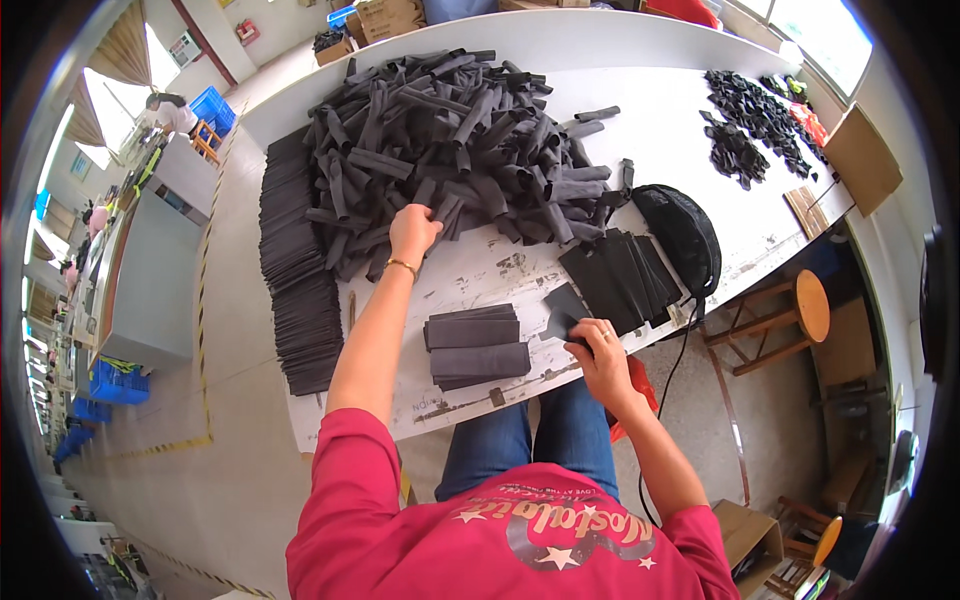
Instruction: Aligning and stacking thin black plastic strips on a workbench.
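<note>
Two hands working: left hand (413, 230) pinching a strip in far dark fabric pile (450, 130), right hand (598, 352) gripping flat dark piece (563, 310) nr near table edge (350, 415).

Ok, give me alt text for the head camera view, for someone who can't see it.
Seen from above, a person in a red shirt at a white worktable reaches their left hand into a big heap of dark grey fabric tubes, while their right hand grips a flat black fabric piece. A small stack of folded grey pieces lies between the hands.
</note>
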The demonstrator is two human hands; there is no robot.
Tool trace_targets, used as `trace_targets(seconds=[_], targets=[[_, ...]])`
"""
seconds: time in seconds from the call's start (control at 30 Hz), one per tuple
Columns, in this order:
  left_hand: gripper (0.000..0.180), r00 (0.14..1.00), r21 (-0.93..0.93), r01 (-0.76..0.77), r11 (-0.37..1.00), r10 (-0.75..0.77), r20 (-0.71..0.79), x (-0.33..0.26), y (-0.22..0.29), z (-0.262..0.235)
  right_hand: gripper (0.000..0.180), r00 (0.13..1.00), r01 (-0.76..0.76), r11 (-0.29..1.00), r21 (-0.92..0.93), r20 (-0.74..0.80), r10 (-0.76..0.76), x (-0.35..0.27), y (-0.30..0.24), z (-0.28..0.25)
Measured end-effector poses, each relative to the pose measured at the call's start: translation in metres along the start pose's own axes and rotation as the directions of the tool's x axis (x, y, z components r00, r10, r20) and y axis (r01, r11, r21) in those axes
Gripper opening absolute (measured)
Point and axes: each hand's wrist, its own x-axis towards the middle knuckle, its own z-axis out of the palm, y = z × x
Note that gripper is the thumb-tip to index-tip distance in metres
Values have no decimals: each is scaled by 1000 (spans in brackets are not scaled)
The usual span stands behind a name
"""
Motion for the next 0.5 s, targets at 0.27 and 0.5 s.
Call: trace_targets(seconds=[0.27,0.5], targets=[[29,960,-797,254,549,-244,138,-42,-2,-62,52,987,-152,984,94,64,146,20,-36,-1],[32,843,-892,448,-65,-303,445,-117,30,-30,44,998,-61,979,195,36,55,41,-85,39]])
